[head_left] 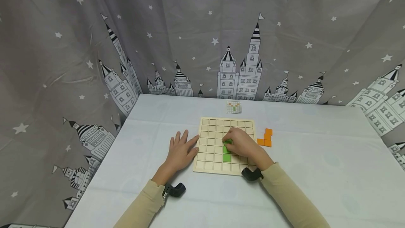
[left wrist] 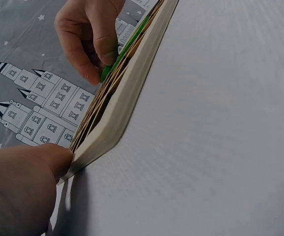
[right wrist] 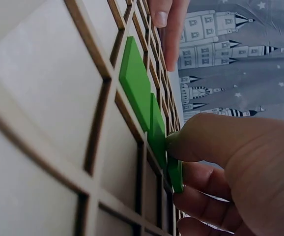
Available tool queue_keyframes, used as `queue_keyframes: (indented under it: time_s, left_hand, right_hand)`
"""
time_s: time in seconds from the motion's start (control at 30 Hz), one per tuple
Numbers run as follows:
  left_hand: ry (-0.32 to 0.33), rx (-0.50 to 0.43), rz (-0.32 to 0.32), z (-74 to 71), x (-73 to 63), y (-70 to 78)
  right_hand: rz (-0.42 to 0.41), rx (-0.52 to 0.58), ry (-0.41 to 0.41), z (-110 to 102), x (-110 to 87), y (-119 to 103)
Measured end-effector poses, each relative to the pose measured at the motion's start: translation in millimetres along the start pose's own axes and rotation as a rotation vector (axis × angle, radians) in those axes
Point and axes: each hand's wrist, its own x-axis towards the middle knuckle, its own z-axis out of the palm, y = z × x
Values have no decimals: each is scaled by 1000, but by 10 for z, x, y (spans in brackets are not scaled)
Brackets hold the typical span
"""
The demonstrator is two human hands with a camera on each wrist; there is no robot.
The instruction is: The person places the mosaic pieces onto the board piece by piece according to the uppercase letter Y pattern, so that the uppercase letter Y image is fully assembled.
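A pale wooden grid board (head_left: 209,157) lies on the white table. My right hand (head_left: 243,144) is over its middle and pinches a green square tile (right wrist: 175,174) between thumb and fingers, tilted at the grid in the right wrist view. Two more green tiles (right wrist: 134,83) sit in neighbouring cells of the same column, nearer my body. My left hand (head_left: 179,154) rests on the table with fingers spread, its thumb and index fingertip touching the board's left edge. In the left wrist view, the left thumb (left wrist: 53,160) meets the board's rim.
Several orange square tiles (head_left: 267,140) lie just right of the board. Behind it is a small card (head_left: 234,107) printed with a grid of coloured squares. A grey curtain (head_left: 196,27) with castles and stars hangs at the table's far edge.
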Motion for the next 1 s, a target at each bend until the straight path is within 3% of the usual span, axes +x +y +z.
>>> queue_keyframes:
  time_s: [1.0]
  left_hand:
    - [4, 15, -1, 14, 4, -5]
  right_hand:
    - [15, -10, -3, 15, 27, -14]
